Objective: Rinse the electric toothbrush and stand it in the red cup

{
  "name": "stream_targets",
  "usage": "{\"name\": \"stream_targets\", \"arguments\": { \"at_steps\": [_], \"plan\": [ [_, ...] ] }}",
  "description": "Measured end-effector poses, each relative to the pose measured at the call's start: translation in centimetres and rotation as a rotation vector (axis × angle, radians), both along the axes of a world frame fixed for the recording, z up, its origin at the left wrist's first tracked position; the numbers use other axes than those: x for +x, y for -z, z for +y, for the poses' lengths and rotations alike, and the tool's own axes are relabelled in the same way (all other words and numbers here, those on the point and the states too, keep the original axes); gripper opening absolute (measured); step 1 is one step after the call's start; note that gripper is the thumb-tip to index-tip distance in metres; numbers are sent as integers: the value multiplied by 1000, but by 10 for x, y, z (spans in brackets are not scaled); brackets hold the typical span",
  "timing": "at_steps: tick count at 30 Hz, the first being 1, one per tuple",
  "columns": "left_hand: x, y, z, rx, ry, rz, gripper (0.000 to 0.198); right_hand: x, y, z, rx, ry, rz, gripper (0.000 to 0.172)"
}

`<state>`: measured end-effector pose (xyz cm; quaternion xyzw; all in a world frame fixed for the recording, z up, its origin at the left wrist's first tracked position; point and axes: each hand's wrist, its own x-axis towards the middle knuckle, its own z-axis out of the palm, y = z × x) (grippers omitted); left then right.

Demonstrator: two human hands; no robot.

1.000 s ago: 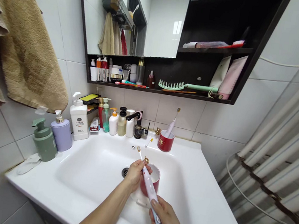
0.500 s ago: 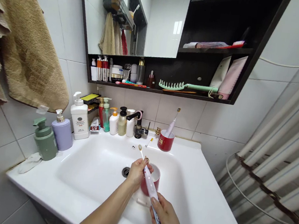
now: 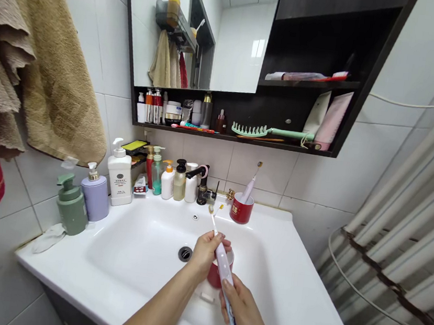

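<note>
A pale pink electric toothbrush (image 3: pixel 223 264), its lower end bluish, slants across the sink with its bristle head pointing up toward the tap. My left hand (image 3: pixel 206 253) is closed at its upper end, thumb by the thin neck and fingertips showing beyond it. Lower down, my right hand (image 3: pixel 241 305) wraps round the handle. Behind the brush a red cup (image 3: pixel 215 276) is partly covered; whether my left fingers also touch it, I cannot tell. Another red cup (image 3: pixel 241 210) stands on the back rim with a second electric toothbrush (image 3: pixel 249 187) in it.
The white sink (image 3: pixel 123 251) has a dark drain (image 3: pixel 185 254) and a black tap (image 3: pixel 202 187). Several pump bottles, including a purple one (image 3: pixel 96 200), line the left and back rim. A dark mirror cabinet (image 3: pixel 243 108) hangs above; pale folded panels (image 3: pixel 400 248) stand right.
The view has shifted a little, so everything sits slightly lower in the frame. A gold detail by my left thumb no longer shows. Both hands keep their hold on the toothbrush.
</note>
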<state>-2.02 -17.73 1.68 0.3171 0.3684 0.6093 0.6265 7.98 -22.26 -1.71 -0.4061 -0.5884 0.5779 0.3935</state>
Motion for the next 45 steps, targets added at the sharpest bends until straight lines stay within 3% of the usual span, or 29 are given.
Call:
{"name": "stream_targets", "arguments": {
  "at_steps": [4,8,11,14,20,25,29,34,40,45],
  "plan": [
    [-8,-13,3,80,-86,89,23,-2,-32,25,136,210,11,27],
    [-16,6,5,177,-169,425,12,-7,-47,59,235,299,55,30],
    [-18,26,0,287,-163,775,15,-12,-39,75,275,359,46,37],
    [-17,36,-8,384,-100,1083,23,-16,-22,80,291,406,-10,38],
    [-12,43,-7,444,48,1372,21,-14,3,83,298,487,-203,25],
    [-11,45,-4,463,84,1428,19,-9,9,84,303,548,-316,23],
    [-3,34,-2,490,132,1427,17,2,5,83,300,553,-352,25],
    [22,14,10,640,137,1370,14,33,-18,88,292,576,-398,26],
    [66,-12,45,739,120,1294,14,73,-54,112,284,709,-525,25],
    [97,-19,79,711,80,1184,16,94,-63,147,247,763,-643,23]
  ]
}}
